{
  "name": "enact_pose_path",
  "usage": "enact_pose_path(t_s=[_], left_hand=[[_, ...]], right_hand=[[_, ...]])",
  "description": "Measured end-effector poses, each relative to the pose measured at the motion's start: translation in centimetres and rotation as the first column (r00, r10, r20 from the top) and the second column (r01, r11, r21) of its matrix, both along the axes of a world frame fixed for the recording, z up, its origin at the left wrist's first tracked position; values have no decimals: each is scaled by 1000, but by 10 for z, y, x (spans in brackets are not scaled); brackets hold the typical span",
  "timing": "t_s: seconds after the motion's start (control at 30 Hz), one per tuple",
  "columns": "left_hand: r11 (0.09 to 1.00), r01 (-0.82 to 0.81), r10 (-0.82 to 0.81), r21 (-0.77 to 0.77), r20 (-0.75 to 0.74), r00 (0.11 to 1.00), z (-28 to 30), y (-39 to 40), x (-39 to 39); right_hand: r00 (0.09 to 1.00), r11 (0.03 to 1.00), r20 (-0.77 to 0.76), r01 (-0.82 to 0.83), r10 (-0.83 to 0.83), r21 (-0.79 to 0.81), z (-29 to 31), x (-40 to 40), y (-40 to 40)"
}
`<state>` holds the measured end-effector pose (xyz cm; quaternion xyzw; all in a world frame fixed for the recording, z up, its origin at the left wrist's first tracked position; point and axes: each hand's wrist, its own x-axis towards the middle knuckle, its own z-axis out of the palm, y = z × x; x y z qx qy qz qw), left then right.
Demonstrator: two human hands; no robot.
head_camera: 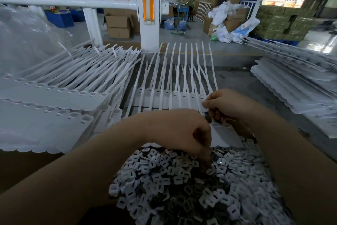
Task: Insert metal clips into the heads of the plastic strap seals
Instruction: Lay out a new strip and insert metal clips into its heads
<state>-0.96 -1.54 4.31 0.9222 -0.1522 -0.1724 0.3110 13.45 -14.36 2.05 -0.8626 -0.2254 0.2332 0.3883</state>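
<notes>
I observe white plastic strap seals [175,86] fanned flat across the bench just beyond both hands, their square heads slotted. Below lies a heap of small rounded-square clips [182,184], pale with dark slots. My left hand [184,131] curls down into that heap; what it pinches is hidden. My right hand [228,104] pinches one seal's head.

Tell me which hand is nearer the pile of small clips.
Left. The left hand reaches down with its fingertips into the pile of clips. The right hand is above and beyond the pile, pinching a strap seal.
</notes>
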Motion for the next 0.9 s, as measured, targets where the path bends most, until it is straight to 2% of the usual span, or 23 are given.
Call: enact_pose_path(t_s=[0.13,0.23,0.33,0.43,0.63,0.9], left_hand=[[940,-236,242,-247,-7,970,-5,14,5],[862,-374,392,-343,-19,920,-13,19,10],[770,-457,474,-445,-78,877,-17,23,13],[711,-476,485,-518,-129,865,-18,26,14],[684,-486,473,-543,-176,863,-21,28,15],[682,-509,522,-525,-138,842,-23,25,17]], right_hand=[[1000,1000,-2,15,-15,-1,0,0,1],[1000,1000,-4,20,-20,-9,0,0,2],[1000,1000,-6,15,-15,-11,0,1,2],[1000,1000,-13,13,-14,-4,0,1,2],[1000,1000,-16,10,-10,2,-2,1,2],[1000,1000,-8,-5,5,-23,-1,1,3]])
